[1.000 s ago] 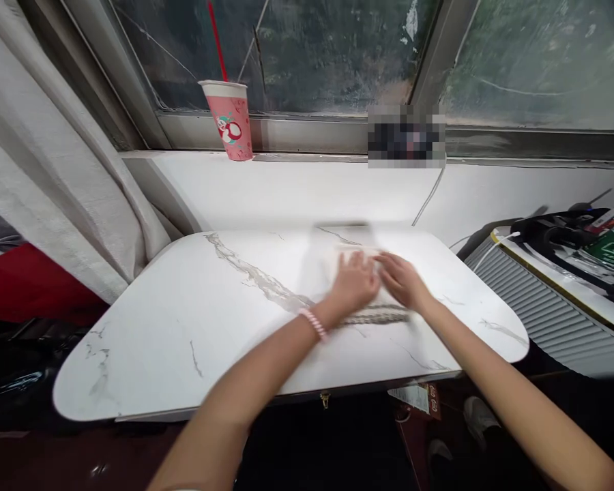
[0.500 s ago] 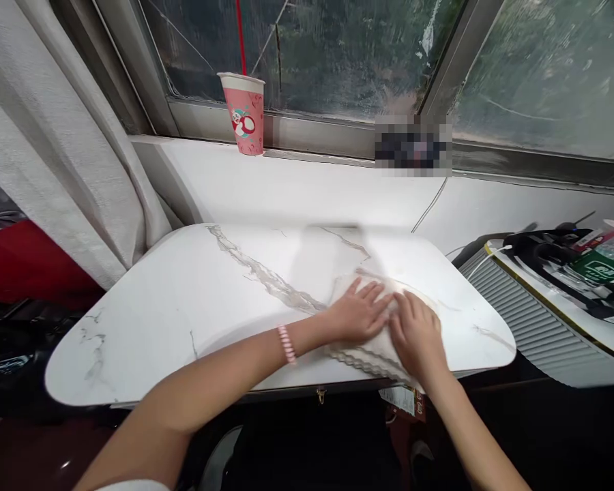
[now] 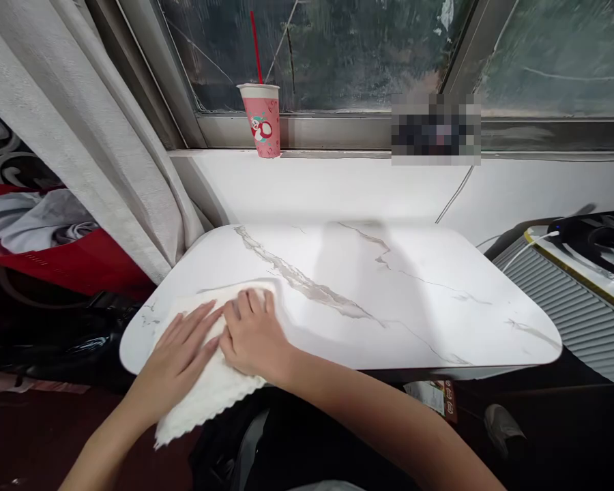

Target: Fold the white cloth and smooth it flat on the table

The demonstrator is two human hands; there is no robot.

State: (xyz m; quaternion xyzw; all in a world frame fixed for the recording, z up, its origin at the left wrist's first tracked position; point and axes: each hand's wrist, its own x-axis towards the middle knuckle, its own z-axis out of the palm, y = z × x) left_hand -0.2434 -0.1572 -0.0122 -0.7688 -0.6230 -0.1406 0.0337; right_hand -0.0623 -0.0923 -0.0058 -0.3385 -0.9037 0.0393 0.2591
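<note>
A white cloth (image 3: 209, 395) with a wavy edge lies on the left part of a white marble-patterned table (image 3: 332, 341). One corner of it hangs over the table's front edge. My left hand (image 3: 177, 358) rests flat on the cloth with its fingers stretched out. Close beside it, my right hand (image 3: 256, 334) presses on the cloth too, fingers slightly bent and apart. The right forearm reaches across the front of the table. Neither hand grips the cloth; it lies beneath the palms.
A pink paper cup (image 3: 264, 126) with a red straw stands on the window sill. At left hang a light curtain (image 3: 107, 129) and a red bag (image 3: 71, 262) with cloth inside. A ribbed white unit (image 3: 578, 300) with a cable stands at right.
Both hands have slid the cloth from the right part of the table to the left end. The bare right side of the tabletop shows now. The view has shifted somewhat left.
</note>
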